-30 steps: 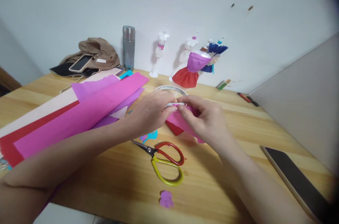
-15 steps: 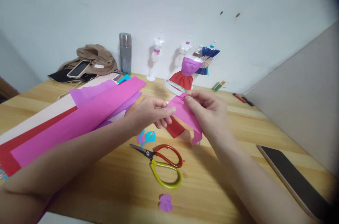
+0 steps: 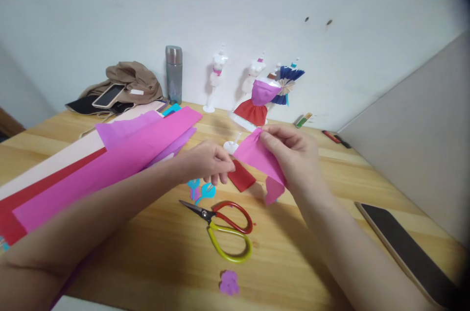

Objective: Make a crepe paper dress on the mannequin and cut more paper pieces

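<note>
My right hand [image 3: 290, 152] pinches a piece of pink crepe paper [image 3: 259, 156] between thumb and fingers. The paper is gathered at its top and hangs down, with a curled lower corner. Just left of it, my left hand [image 3: 213, 161] has its fingers curled together, apart from the paper, and nothing shows in them. A folded red paper piece [image 3: 242, 176] lies below, between the hands. Behind the pink paper stands a small dress form [image 3: 265, 93] in a purple top and red skirt. A white strip [image 3: 242, 121] crosses in front of the skirt, reaching toward my right fingertips.
Scissors [image 3: 213, 218] with red and yellow handles lie near blue cutouts [image 3: 205, 193] and a purple flower [image 3: 229, 282]. Paper sheets [image 3: 110, 164] cover the left side. A phone [image 3: 407, 252] is at right. A flask [image 3: 174, 75] and other dress forms [image 3: 216, 76] stand by the wall.
My left hand has let go of the pink paper and drawn slightly left and down, its fingers curling in. The right hand keeps the paper, which has shifted slightly right.
</note>
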A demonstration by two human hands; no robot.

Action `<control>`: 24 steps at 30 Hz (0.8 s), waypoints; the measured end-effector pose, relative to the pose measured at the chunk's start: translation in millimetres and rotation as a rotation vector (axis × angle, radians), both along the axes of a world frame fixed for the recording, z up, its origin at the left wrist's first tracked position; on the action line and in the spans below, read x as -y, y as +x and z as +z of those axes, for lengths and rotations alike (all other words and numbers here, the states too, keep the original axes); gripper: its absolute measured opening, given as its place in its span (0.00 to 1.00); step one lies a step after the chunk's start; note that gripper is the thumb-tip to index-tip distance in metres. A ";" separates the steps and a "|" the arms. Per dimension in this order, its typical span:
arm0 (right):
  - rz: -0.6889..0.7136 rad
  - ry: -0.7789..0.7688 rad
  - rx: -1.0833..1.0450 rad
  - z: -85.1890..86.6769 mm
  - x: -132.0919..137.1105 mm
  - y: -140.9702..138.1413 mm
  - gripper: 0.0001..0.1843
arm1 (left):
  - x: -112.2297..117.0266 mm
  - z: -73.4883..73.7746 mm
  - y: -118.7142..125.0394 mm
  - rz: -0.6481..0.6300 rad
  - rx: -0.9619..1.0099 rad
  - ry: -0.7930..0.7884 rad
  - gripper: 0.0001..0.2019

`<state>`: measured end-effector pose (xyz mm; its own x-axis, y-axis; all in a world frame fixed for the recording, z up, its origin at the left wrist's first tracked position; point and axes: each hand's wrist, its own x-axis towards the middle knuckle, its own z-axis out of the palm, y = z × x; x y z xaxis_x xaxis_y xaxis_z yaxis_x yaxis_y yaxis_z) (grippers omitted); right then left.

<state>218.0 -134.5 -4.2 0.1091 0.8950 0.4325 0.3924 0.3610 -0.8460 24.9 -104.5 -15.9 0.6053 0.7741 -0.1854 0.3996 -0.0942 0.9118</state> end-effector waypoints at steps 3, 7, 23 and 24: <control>0.004 -0.037 -0.048 -4.3 -1.4 -0.6 0.10 | -1.7 11.8 -10.5 0.180 -0.010 0.548 0.12; 0.086 -0.010 0.061 -9.9 -0.1 -4.0 0.09 | 1.6 29.8 -20.4 0.309 0.130 0.900 0.08; 0.061 0.156 0.338 -11.0 18.1 -20.0 0.12 | 8.7 7.1 -7.7 0.070 0.067 0.945 0.10; 0.052 0.167 0.348 -11.0 18.9 -20.3 0.12 | 9.2 6.3 -7.3 0.077 0.065 0.970 0.10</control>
<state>197.7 -153.4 -15.2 -0.1136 0.8094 0.5762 0.6231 0.5098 -0.5932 17.6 -113.7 -9.6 0.5335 0.6106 0.5852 0.3875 -0.7915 0.4726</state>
